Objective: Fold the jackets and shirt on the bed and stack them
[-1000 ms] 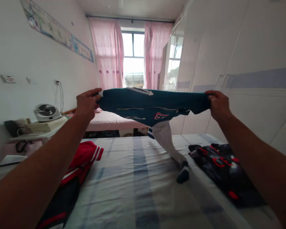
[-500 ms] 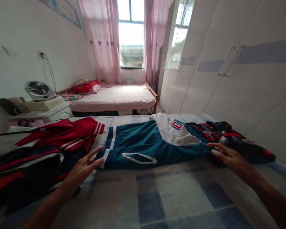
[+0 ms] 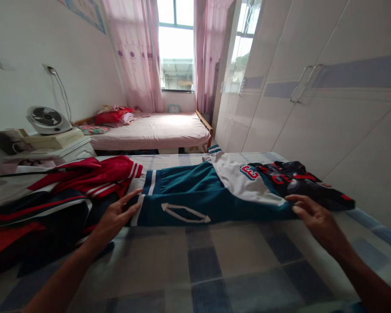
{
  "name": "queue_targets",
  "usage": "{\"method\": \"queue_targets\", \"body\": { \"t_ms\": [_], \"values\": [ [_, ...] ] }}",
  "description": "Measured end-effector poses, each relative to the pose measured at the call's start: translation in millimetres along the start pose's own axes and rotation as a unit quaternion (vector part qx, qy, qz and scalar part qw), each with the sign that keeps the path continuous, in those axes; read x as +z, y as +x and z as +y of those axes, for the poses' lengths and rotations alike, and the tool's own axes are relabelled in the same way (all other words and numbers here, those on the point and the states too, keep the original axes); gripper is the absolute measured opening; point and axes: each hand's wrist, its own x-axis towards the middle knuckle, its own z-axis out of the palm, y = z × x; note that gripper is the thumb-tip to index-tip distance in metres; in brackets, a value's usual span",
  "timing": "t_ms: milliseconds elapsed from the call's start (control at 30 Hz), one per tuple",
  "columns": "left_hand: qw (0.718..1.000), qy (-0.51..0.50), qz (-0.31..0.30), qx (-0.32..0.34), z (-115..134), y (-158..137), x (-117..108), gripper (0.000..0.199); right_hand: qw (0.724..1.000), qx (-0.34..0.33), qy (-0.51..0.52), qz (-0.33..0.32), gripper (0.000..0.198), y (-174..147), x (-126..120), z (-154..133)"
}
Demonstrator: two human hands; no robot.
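Note:
A teal-and-white jacket (image 3: 195, 191) with a red number 3 on its white part lies across the checked bed. At its striped hem, my left hand (image 3: 115, 217) touches the edge, index finger and thumb spread apart. My right hand (image 3: 313, 215) pinches the jacket's opposite end between thumb and fingers. A teal striped cuff (image 3: 214, 149) shows at the jacket's far side. Beyond my right hand rests a black garment with red lettering (image 3: 308, 182), partly behind the jacket.
Red and dark clothes (image 3: 94, 178) are heaped at the left of the checked bed (image 3: 247, 269). Further off stand a pink-covered bed (image 3: 159, 130), a fan (image 3: 48, 119) on a box, and a white wardrobe (image 3: 339, 117) along the right.
The jacket's white part has shifted right and lies more spread out, and its far cuff has come into sight. My right hand's fingers have closed on the fabric. The view has turned slightly.

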Motion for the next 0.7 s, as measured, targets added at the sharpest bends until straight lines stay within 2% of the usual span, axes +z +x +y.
{"method": "queue_targets", "body": {
  "t_ms": [33, 100, 200, 267, 300, 367, 433, 467, 567, 633, 700],
  "values": [
    [1.000, 0.001, -0.023, -0.018, -5.7, 0.1, 3.2, 0.059, 0.999, 0.010, -0.004, -0.031, 0.038, -5.1, 6.1, 5.8],
    [0.999, -0.007, -0.024, -0.036, -12.5, 1.3, 9.2, 0.061, 0.997, 0.025, -0.022, -0.065, 0.043, -11.1, 14.9, 9.1],
    [0.999, -0.020, 0.047, -0.011, -10.2, 2.2, 11.6, 0.058, 0.999, 0.013, -0.049, -0.008, 0.038, -12.2, 10.7, -2.7],
    [0.995, 0.016, 0.090, 0.032, -7.3, 1.6, 9.5, 0.052, 0.997, 0.003, -0.060, 0.045, 0.034, -11.6, 1.7, -9.4],
    [0.992, 0.051, 0.100, 0.055, -7.7, 1.1, 8.4, 0.048, 0.996, 0.005, -0.073, 0.051, 0.032, -11.9, -1.5, -9.6],
    [0.981, 0.147, 0.088, 0.091, -12.5, 0.0, 7.8, 0.040, 0.992, 0.011, -0.126, 0.016, 0.029, -14.1, -1.4, -3.7],
    [0.958, 0.262, 0.051, 0.105, -18.2, -0.9, 9.7, 0.036, 0.980, -0.021, -0.195, -0.024, 0.028, -17.5, 6.3, 3.9],
    [0.939, 0.323, 0.041, 0.106, -19.5, -1.2, 11.4, 0.036, 0.973, -0.053, -0.224, -0.023, 0.028, -19.0, 11.6, 4.8],
    [0.865, 0.473, 0.079, 0.150, -14.0, -1.6, 18.1, 0.039, 0.956, -0.170, -0.238, 0.034, 0.030, -20.9, 26.9, -12.9],
    [0.829, 0.500, 0.093, 0.233, -9.4, -1.5, 24.5, 0.038, 0.952, -0.238, -0.190, 0.022, 0.027, -19.2, 37.2, -37.6],
    [0.816, 0.485, 0.048, 0.309, -11.9, -1.7, 32.5, 0.039, 0.947, -0.291, -0.126, -0.042, 0.024, -15.0, 51.9, -60.0]
  ]
}}
